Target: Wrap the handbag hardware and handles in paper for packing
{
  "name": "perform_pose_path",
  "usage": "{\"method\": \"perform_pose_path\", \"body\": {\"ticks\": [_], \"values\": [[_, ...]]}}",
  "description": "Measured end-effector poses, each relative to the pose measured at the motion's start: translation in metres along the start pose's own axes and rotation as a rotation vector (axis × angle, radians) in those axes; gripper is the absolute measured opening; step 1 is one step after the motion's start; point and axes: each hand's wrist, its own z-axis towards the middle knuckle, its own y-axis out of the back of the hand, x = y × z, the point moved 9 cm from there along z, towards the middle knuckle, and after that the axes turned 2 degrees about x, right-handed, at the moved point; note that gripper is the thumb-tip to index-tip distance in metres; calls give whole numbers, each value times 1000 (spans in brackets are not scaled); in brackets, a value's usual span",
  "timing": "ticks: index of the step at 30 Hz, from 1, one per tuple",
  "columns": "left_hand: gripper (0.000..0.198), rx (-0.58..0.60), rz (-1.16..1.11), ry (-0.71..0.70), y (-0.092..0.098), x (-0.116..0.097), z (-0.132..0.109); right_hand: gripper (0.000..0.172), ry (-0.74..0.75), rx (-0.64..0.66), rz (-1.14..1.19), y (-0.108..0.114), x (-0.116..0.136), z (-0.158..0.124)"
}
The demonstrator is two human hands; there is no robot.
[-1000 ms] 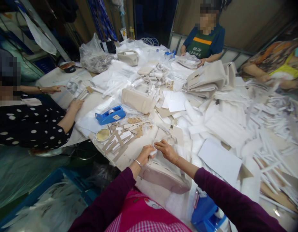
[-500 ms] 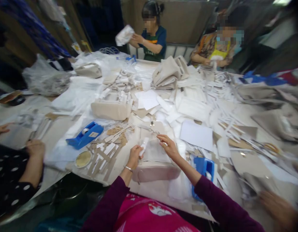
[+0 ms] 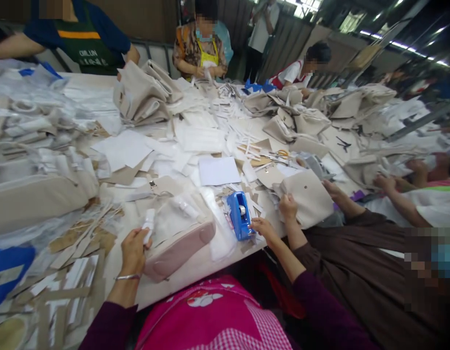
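Note:
My left hand (image 3: 133,250) is closed on a small white wrapped strip (image 3: 149,223), held over a pale pink handbag (image 3: 177,249) lying on its side at the table's near edge. My right hand (image 3: 263,229) reaches out to the right and touches the near end of a blue tape dispenser (image 3: 240,214), fingers curled at its edge. A clear plastic wrap (image 3: 175,215) lies over the bag's top.
Beige bags (image 3: 144,92), white paper sheets (image 3: 219,170) and cardboard strips (image 3: 75,248) cover the long table. A person in brown at my right holds a beige bag (image 3: 308,197). Other workers sit along the far side. A second blue dispenser (image 3: 8,270) is at the left.
My view has swung to the right. My right hand left the bag and moved right to the blue tape dispenser. My left hand still holds the white strip.

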Motion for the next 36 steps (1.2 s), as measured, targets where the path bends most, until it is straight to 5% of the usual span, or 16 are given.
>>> {"method": "perform_pose_path", "body": {"ticks": [5,10,15,22,27,29,34,36], "values": [[25,-2,23,-7,-4,-7,-5,34,22,-11,70,-17,0,5],[25,-29,24,-8,-6,-9,-9,38,29,-43,133,-4,-4,-21],[34,-46,13,-35,-3,-7,-7,37,-106,-43,139,4,-46,-54],[39,-92,43,-55,1,-9,-7,21,-150,-52,57,-9,-77,-47],[33,-107,46,-61,7,-6,-10,17,-307,239,24,-73,-92,-87],[31,-83,40,-52,7,-2,-8,18,-379,401,70,-111,-76,-99],[27,-73,78,-76,8,0,-9,21,4,797,65,-250,81,-102],[30,-79,119,-98,9,-3,-12,16,179,846,-94,-305,133,-99]]}}
